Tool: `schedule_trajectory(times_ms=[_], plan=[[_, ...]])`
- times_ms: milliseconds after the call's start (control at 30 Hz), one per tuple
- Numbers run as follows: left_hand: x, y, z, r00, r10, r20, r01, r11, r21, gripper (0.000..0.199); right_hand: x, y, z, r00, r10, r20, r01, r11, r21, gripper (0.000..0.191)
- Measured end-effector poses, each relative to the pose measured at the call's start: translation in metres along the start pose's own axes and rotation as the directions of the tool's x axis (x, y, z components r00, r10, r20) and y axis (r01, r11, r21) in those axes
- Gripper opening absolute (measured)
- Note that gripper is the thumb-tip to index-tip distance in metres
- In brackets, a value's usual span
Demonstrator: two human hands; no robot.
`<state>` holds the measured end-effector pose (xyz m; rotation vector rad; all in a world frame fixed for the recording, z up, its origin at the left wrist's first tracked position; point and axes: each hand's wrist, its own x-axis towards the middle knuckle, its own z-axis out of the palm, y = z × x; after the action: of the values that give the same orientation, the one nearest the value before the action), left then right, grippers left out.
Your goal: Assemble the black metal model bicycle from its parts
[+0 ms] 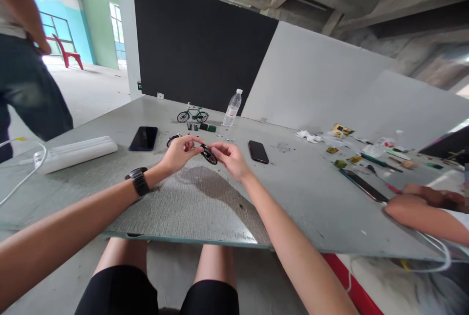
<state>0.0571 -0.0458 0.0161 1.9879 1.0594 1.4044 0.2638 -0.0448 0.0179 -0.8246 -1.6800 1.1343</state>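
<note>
Between my two hands, just above the table, is a small black spoked model bicycle wheel (210, 156), tilted, with dark parts at its upper edge. My left hand (179, 155) pinches at the upper left of it with thumb and forefinger. From the other side, my right hand (231, 159) grips its upper right edge with closed fingertips. Behind my left hand a second black wheel (172, 140) shows in part; I cannot tell whether it joins the held piece. Farther back stands a green model bicycle (193, 114), with small dark green and black parts (207, 128) in front of it.
A water bottle (232, 109) stands near the black partition (205, 36). Phones lie left (144, 138) and right (258, 152) of my hands. A white power strip (76, 154) is at left. At right, a co-worker's arm (421, 212) rests beside tools and scraps. Another person (29, 80) stands at left.
</note>
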Motion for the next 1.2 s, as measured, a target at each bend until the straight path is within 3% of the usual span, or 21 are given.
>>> schedule_trajectory(times_ms=[333,667,867,1200], plan=[[-0.003,-0.006,0.008,0.999,0.006,0.041,-0.003,0.998,-0.058,0.019,-0.001,-0.003,0.000,0.989,-0.145,0.020,0.144,0.933,-0.329,0.030],[-0.006,0.003,0.008,0.988,-0.060,0.144,0.102,0.947,-0.304,0.030,-0.007,-0.014,0.006,0.932,-0.358,0.050,0.306,0.709,-0.636,0.018],[-0.008,0.003,0.008,0.986,-0.059,0.153,0.113,0.921,-0.373,0.043,-0.010,-0.016,0.009,0.910,-0.395,0.124,0.356,0.594,-0.721,0.017],[-0.009,0.000,0.013,0.969,-0.139,0.206,0.238,0.764,-0.600,0.034,-0.010,-0.018,0.010,0.892,-0.413,0.186,0.383,0.469,-0.796,0.019]])
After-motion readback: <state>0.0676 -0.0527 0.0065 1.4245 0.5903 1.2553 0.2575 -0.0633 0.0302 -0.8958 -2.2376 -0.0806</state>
